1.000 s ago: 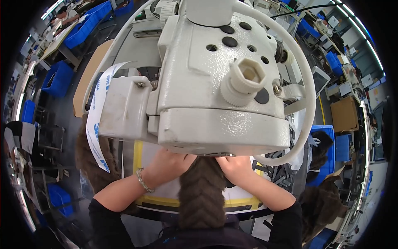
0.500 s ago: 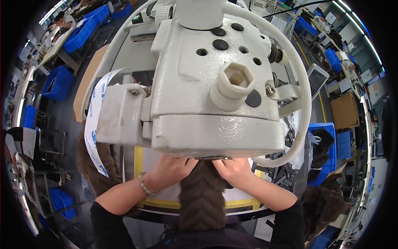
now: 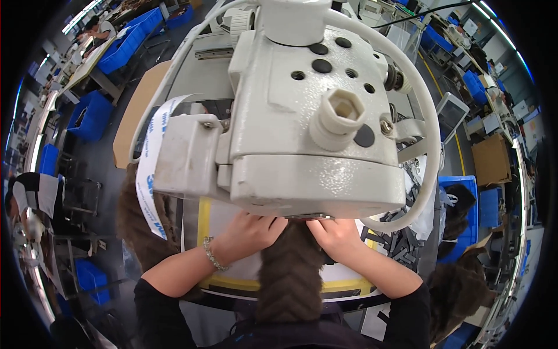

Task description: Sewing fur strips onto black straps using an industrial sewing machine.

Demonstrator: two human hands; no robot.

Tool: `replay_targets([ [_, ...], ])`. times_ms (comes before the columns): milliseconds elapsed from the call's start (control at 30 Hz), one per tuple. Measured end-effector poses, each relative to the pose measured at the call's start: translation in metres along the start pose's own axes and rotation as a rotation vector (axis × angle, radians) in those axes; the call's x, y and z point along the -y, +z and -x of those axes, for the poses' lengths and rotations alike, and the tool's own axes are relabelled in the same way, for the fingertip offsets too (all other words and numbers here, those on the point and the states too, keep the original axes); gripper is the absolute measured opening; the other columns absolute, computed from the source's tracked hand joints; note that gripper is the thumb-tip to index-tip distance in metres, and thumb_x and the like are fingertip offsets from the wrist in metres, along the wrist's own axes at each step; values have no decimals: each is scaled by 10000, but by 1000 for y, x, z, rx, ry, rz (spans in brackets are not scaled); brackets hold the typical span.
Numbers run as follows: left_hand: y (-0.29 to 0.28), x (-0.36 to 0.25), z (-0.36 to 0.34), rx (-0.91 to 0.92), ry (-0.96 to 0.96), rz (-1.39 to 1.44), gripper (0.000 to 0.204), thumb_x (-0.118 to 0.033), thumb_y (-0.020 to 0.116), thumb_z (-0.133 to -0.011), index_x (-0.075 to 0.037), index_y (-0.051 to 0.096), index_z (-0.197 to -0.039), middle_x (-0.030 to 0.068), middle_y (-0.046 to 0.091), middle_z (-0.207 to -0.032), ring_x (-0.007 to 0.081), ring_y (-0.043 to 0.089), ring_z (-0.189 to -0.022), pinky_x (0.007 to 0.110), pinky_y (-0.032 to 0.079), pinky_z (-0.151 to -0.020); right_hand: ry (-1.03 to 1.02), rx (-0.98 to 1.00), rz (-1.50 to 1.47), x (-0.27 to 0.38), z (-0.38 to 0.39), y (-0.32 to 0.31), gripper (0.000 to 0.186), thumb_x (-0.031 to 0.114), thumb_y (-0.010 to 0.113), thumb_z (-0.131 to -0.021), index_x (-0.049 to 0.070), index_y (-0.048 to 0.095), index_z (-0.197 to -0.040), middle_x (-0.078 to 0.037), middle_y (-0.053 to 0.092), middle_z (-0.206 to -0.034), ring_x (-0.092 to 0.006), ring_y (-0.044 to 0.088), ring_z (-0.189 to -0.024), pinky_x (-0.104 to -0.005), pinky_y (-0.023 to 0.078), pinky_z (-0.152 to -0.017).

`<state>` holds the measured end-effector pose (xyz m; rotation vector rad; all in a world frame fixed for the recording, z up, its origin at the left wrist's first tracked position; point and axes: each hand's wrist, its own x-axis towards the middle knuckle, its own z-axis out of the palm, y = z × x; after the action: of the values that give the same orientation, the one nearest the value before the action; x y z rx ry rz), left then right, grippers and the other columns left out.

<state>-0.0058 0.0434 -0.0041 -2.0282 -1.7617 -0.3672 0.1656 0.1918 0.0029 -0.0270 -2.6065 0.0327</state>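
A white sewing-machine head (image 3: 314,174) fills the upper middle. Below it, a brown fur strip (image 3: 289,273) with chevron ridges runs down toward my body over a white work surface (image 3: 229,270) edged with yellow tape. My left hand (image 3: 250,232), a bracelet at its wrist, grips the strip's left side with curled fingers. My right hand (image 3: 337,238) grips its right side, fingers bent. Both hands' fingertips are partly hidden under the machine head. A white printed tape (image 3: 148,180) hangs at the machine's left.
Small dark strips (image 3: 401,247) lie at the right, beside a blue bin (image 3: 450,250) holding fur. More brown fur (image 3: 142,232) hangs at the left. Blue bins (image 3: 87,116), cardboard boxes (image 3: 491,157) and worktables stand around. Another person (image 3: 99,32) sits far back left.
The whole view has shifted slightly, so the machine and hands appear a little further right. My hands stay at the fur beneath the machine head.
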Motion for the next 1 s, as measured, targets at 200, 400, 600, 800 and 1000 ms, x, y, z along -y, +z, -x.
replay_targets([
  [200, -1, 1, -4, -88, 1, -26, 79, -140, 620, -747, -160, 560, -795, -40, 573, -875, 146, 543, -903, 258, 476, -731, 2, 24, -18, -2, 0, -3, 227, 45, 622, -686, 28, 677, -906, -105, 673, -888, -296, 631, -910, -426, 490, -837],
  [400, 2, 0, -2, -70, -9, -37, 83, -146, 615, -746, -167, 574, -815, -49, 555, -855, 107, 533, -804, 236, 470, -692, 50, 51, -103, -2, 1, -2, 272, 21, 611, -683, -5, 682, -944, -131, 679, -927, -299, 643, -938, -463, 479, -887],
  [600, 6, 0, -4, -101, -17, -38, 107, -142, 613, -751, -157, 609, -858, -31, 555, -840, 119, 535, -809, 244, 477, -688, 44, 42, -74, -3, 1, -3, 260, 27, 620, -684, -6, 682, -934, -132, 681, -935, -299, 646, -935, -465, 474, -901],
  [800, 2, 1, -7, -115, 1, -43, 71, -132, 613, -749, -132, 582, -812, -7, 553, -829, 146, 551, -829, 262, 483, -708, 36, 31, -83, -3, 2, -2, 226, 45, 620, -683, 11, 665, -902, -109, 678, -921, -274, 646, -902, -436, 478, -859],
  [1000, -26, 1, -13, 225, -12, 190, 122, -117, 591, -768, -53, 578, -872, 79, 593, -918, 204, 594, -867, 310, 492, -774, 7, 205, 68, 8, -3, -19, 342, 96, 601, -725, -4, 632, -1051, -140, 643, -1067, -274, 607, -1032, -395, 472, -877],
])
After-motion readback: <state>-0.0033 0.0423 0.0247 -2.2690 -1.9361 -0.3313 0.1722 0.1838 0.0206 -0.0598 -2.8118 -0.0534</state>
